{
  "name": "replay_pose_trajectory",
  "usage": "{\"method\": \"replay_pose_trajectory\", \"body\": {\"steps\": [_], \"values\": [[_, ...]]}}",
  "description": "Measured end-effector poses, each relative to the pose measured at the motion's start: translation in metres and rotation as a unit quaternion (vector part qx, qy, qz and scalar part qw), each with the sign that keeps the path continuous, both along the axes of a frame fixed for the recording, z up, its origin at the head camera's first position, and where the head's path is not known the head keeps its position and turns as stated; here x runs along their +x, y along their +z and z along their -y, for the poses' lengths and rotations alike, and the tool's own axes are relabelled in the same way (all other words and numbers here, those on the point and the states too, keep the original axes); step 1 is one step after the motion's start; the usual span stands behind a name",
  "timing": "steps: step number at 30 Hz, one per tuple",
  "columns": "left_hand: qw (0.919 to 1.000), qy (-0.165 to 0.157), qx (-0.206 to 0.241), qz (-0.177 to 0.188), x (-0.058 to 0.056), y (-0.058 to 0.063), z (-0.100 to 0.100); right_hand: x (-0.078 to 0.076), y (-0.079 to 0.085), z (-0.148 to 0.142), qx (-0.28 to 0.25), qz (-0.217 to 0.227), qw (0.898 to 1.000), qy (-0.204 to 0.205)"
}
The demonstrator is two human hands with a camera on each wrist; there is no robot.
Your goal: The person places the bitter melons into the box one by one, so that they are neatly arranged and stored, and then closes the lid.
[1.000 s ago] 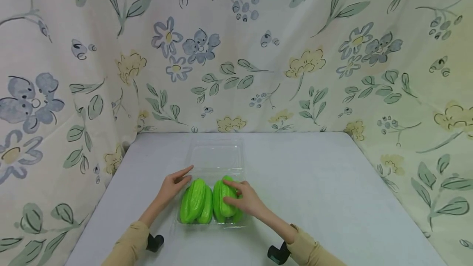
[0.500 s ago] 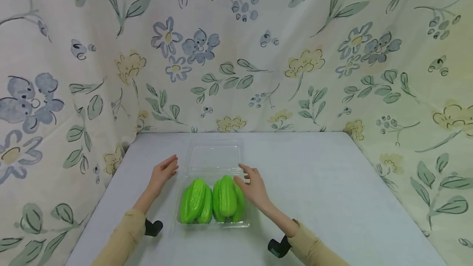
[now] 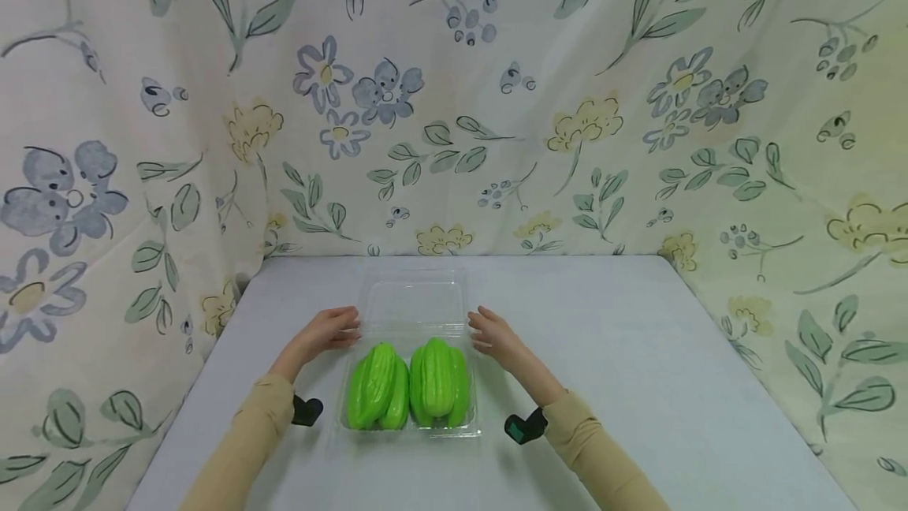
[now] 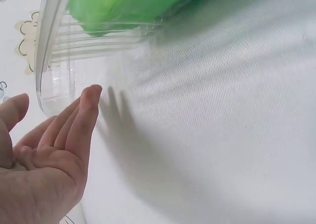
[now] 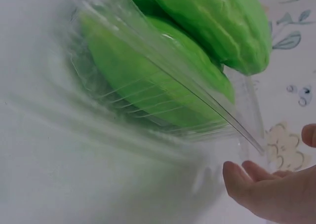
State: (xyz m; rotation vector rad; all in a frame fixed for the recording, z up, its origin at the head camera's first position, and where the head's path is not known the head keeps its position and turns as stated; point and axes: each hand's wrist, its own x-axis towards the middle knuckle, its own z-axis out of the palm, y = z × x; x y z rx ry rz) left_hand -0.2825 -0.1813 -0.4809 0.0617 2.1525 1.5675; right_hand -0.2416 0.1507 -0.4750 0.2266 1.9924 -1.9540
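A clear plastic clamshell box (image 3: 474, 421) lies with its lid (image 3: 414, 302) folded back flat. Several bright green, ribbed, gourd-like pieces fill its base in two bunches, a left bunch (image 3: 378, 386) and a right bunch (image 3: 437, 383). My left hand (image 3: 328, 331) is beside the box's left side near the hinge, fingers extended and holding nothing. On the opposite side, my right hand (image 3: 499, 337) has its fingers relaxed beside the hinge corner. The right wrist view shows the fingertips (image 5: 234, 177) just below the box's rim; in the left wrist view, the fingers (image 4: 89, 103) point toward the wall.
The box stands on a white table (image 3: 603, 385). A floral curtain (image 3: 454, 101) hangs behind the table and along both sides. A dark wrist camera (image 3: 526, 426) sits under the right sleeve, and another camera (image 3: 307, 412) under the left.
The right hand has let go of the right green bunch and moved right, outside the box. The left hand drew away leftward, then came back in toward the hinge.
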Motion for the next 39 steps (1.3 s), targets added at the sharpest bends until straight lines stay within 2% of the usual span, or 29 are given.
{"method": "replay_pose_trajectory", "body": {"steps": [3, 6, 9, 12, 16, 21, 24, 28, 31, 33, 37, 39], "values": [[0.9999, 0.009, -0.011, -0.001, -0.002, -0.001, -0.004, 0.001, -0.001, 0.000, -0.001, 0.000, 1.000, 0.016], [0.9992, 0.032, -0.022, -0.008, -0.002, -0.003, -0.007, 0.003, -0.001, 0.001, 0.006, 0.000, 1.000, 0.019], [0.9971, 0.053, -0.040, -0.038, -0.001, -0.006, -0.010, 0.005, -0.003, 0.000, 0.009, 0.001, 1.000, 0.014], [0.9932, 0.076, -0.038, -0.080, -0.001, -0.008, -0.013, 0.004, -0.005, -0.002, 0.008, -0.008, 1.000, 0.009], [0.9835, 0.104, -0.038, -0.143, -0.002, -0.006, -0.019, 0.003, -0.004, -0.007, 0.008, -0.042, 0.999, 0.002], [0.9658, 0.133, -0.076, -0.209, -0.003, -0.003, -0.025, 0.002, -0.001, -0.018, 0.008, -0.074, 0.997, 0.002], [0.9549, 0.144, -0.073, -0.250, -0.003, -0.005, -0.028, 0.003, -0.002, -0.028, 0.002, -0.080, 0.997, 0.006], [0.9365, 0.138, -0.045, -0.319, 0.002, -0.012, -0.030, 0.012, -0.005, -0.041, 0.008, -0.089, 0.996, 0.024], [0.9191, 0.118, -0.045, -0.373, 0.009, -0.018, -0.030, 0.021, -0.008, -0.048, 0.024, -0.095, 0.994, 0.040], [0.9106, 0.102, -0.048, -0.398, 0.012, -0.022, -0.029, 0.028, -0.011, -0.052, 0.041, -0.095, 0.993, 0.048], [0.9052, 0.065, -0.059, -0.416, 0.018, -0.029, -0.025, 0.038, -0.018, -0.054, 0.077, -0.107, 0.989, 0.070], [0.9081, 0.043, -0.060, -0.412, 0.020, -0.032, -0.022, 0.042, -0.022, -0.054, 0.080, -0.107, 0.988, 0.074]]}}
